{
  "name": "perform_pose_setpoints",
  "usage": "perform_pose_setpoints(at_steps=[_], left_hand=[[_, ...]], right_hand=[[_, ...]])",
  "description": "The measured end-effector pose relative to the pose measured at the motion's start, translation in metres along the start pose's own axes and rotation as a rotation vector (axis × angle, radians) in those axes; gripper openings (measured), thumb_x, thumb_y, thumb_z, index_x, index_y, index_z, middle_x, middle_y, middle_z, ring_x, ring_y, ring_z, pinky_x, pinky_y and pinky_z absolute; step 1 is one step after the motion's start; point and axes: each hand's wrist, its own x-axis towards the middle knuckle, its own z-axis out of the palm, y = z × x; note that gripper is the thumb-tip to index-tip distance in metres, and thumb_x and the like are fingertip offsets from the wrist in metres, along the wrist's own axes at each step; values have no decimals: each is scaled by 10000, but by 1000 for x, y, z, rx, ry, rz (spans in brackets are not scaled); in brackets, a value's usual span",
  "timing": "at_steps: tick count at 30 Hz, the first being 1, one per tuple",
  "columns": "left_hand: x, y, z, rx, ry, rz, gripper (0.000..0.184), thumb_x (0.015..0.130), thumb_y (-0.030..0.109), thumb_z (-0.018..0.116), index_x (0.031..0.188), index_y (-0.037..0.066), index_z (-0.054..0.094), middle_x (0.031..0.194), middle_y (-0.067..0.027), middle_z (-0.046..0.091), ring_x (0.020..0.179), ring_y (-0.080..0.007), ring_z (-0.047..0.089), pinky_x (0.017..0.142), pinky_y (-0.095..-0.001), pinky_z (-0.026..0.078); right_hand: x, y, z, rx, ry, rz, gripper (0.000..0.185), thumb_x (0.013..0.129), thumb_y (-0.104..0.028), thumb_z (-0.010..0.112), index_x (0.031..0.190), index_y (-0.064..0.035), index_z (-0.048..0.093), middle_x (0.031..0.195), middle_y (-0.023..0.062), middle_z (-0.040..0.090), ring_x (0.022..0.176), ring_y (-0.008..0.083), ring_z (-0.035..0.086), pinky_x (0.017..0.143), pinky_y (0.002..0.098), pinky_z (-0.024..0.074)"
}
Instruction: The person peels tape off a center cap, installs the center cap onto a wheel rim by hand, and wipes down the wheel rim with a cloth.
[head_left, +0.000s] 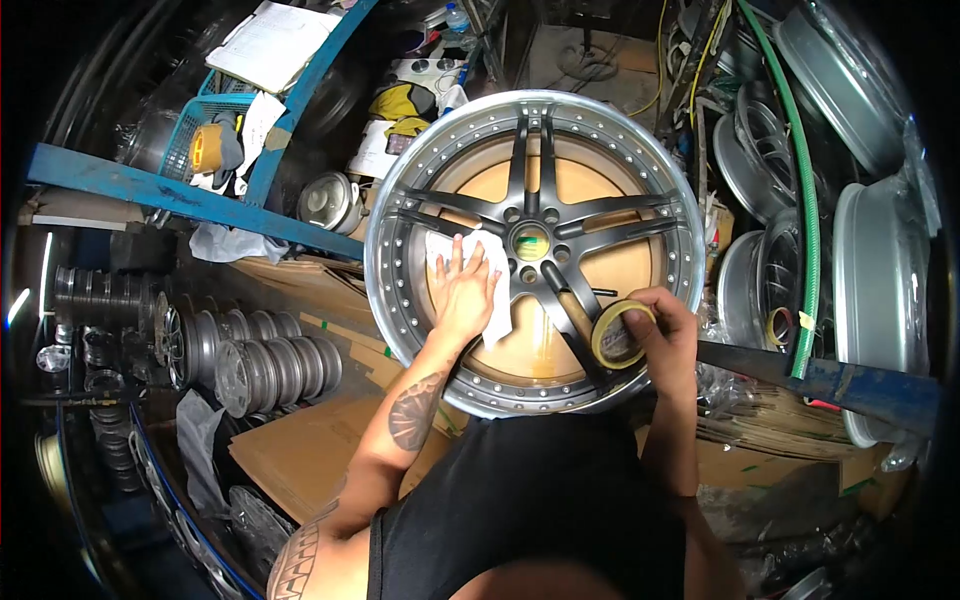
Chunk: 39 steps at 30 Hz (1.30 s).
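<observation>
The left hand (466, 297) lies fingers spread on a white sheet (498, 320) over the wheel (588, 212) at centre frame, while the right hand (668, 330) grips a tape roll (601, 346) below right of centre.

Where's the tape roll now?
Head view, right of centre: the tape roll is in the right hand, at the lower right of the wheel.

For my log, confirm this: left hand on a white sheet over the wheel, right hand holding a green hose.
Wrong on one point: the head view shows the right hand holding a tape roll. The left hand is on the white sheet over the wheel.
</observation>
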Motion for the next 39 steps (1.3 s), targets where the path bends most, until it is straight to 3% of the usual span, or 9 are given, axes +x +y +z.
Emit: perform_pose_setpoints(at_steps=[9,12,17,22,27,29,31,34,39], left_hand=[[3,-33,-7,130,-133,98,490,1064,380,458,1323,1,629,1604,-190,400,1568,-444,123,1222,-681,113],[29,-66,18,150,143,-211,538,1071,418,401,1327,1,625,1617,-195,385,1572,-446,101,1220,-685,50],[21,-58,-16,-30,-166,191,449,1061,331,479,1339,7,621,1568,-173,469,1570,-401,177,1221,-669,69],[30,-35,8,17,-4,22,423,1059,340,484,1326,69,668,1543,-135,513,1548,-385,254,1234,-642,115],[-13,-1,-20,-672,-304,64,417,1092,304,487,1319,-14,629,1382,-182,644,1434,-336,470,1231,-491,253],[-20,-39,-13,-1135,-189,-279,404,1101,268,425,1229,-32,664,1065,-104,748,1019,-191,699,935,-354,536],[-19,-46,-36,-1461,210,-589,403,1105,319,442,1119,0,689,998,-78,742,858,-169,697,797,-303,544],[-26,-81,-36,-1488,466,-782,350,1089,328,516,1092,17,676,925,-32,694,848,-165,677,796,-315,538],[-27,-52,-33,-1797,626,-771,357,1102,312,490,1244,6,607,1172,-89,675,1073,-181,662,924,-332,541]], right_hand=[[-10,26,-16,104,135,109,143,981,-68,692,1081,30,663,931,31,704,846,74,626,771,223,490],[-6,12,-11,88,65,69,160,988,-85,693,1089,34,658,954,38,706,865,85,632,787,229,495],[4,19,-9,109,41,94,162,991,-82,690,1103,31,657,958,32,711,878,84,642,787,237,502],[13,21,5,114,31,91,120,990,-69,687,1080,9,674,932,16,706,861,70,632,770,220,485],[14,29,11,37,7,103,133,1024,-144,672,1050,-14,669,850,-16,683,784,36,599,703,206,471],[12,31,14,55,34,114,152,1042,-173,651,1060,-22,656,819,-14,677,736,42,605,646,210,474],[9,29,13,170,19,235,166,1054,-201,630,1071,-36,639,799,-4,674,675,50,606,563,212,461],[6,31,17,198,20,311,191,1070,-252,599,1084,-62,616,780,13,674,582,61,599,447,211,429],[1,34,19,69,-58,253,189,1070,-248,598,1101,-63,620,800,4,675,603,52,602,474,200,459]])
